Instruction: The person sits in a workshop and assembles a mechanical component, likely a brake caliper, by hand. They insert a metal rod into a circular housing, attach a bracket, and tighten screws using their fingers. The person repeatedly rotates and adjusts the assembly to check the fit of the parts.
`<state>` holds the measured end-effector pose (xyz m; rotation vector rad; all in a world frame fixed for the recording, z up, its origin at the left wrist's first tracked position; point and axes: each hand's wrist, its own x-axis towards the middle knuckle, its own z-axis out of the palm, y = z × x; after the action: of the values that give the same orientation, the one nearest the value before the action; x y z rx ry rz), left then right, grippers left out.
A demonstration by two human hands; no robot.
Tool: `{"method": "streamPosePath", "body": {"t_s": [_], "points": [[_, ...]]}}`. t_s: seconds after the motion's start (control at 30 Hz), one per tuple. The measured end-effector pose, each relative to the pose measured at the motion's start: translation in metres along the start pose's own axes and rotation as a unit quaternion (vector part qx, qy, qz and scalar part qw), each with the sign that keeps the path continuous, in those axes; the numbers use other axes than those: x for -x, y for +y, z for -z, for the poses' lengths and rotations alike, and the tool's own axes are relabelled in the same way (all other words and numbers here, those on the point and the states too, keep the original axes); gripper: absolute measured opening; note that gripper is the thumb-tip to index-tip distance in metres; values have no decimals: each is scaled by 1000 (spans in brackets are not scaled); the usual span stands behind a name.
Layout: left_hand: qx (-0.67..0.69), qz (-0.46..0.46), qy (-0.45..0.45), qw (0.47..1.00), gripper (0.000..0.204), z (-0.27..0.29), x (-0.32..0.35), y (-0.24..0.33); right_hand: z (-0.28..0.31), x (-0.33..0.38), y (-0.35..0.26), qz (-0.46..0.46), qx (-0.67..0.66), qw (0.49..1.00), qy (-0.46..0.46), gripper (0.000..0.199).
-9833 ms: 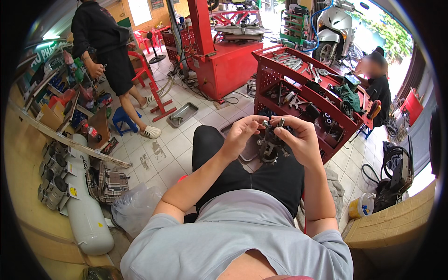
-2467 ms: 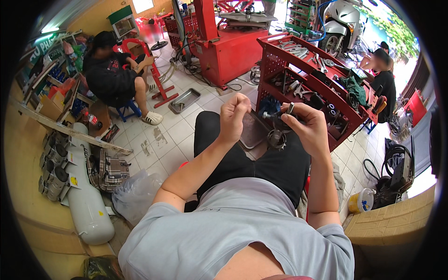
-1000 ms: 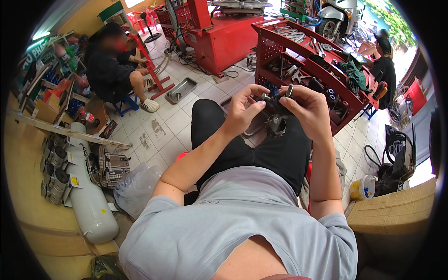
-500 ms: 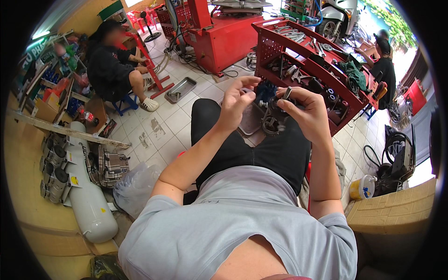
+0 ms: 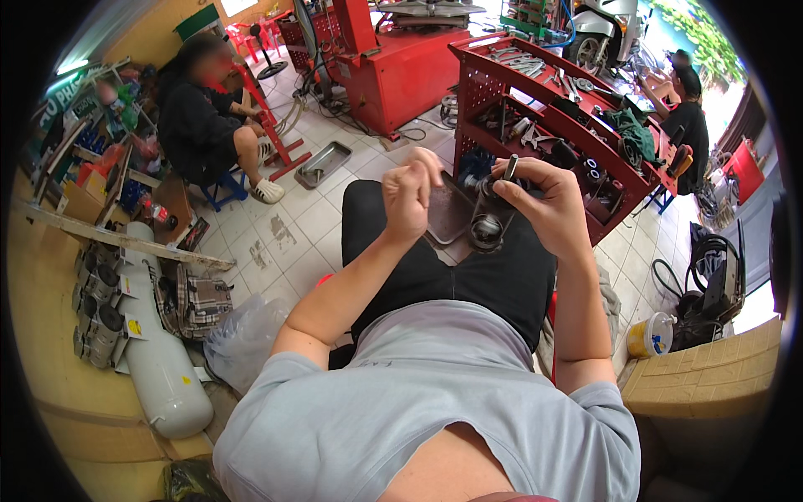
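Note:
My right hand [image 5: 548, 197] grips a dark metal machine part [image 5: 487, 219] between thumb and fingers, above my right thigh. The part has a round, shiny opening at its lower end, and a short bright metal piece [image 5: 512, 167] sticks up by my fingertips. Its exact kind I cannot make out. My left hand [image 5: 410, 197] is raised left of the part and apart from it, with fingers curled in and smeared at the tips. Whatever it may hold is hidden. Beneath the hands, a grey metal tray [image 5: 447, 209] shows beyond my knees.
A red tool cart [image 5: 535, 92] with wrenches stands close ahead on the right. Another metal tray [image 5: 324, 164] lies on the tiles. At the left a person [image 5: 201, 125] sits on a blue stool; another [image 5: 687, 109] is at the far right. A white tank [image 5: 163, 360] lies left.
My left fingers have curled in and the hand has drawn slightly left, away from the part. The part has turned in my right hand, so its round opening shows more plainly.

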<state>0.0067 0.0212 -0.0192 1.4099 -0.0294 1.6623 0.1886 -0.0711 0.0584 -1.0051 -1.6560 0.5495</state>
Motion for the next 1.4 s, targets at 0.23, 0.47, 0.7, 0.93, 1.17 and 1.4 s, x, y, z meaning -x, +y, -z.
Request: {"method": "streamPosePath", "body": {"t_s": [0.23,0.47,0.7,0.93,1.17,1.4], "points": [[-66,2,55,996,20,-2,-8,7,0,0,2,10,15,1000,4,18],[-116,149,-135,973,45,-6,-5,7,2,-1,1,23,23,999,12,18],[17,262,-151,953,33,-16,2,12,2,-1,7,4,14,1000,7,18],[3,229,-94,969,23,-13,6,-3,2,-2,12,28,24,999,19,18],[-51,216,-34,974,23,-20,9,-1,5,-6,5,-35,-22,999,-2,19],[-32,229,-23,973,24,-21,12,-5,12,-8,12,-43,-47,998,-22,20]]}}
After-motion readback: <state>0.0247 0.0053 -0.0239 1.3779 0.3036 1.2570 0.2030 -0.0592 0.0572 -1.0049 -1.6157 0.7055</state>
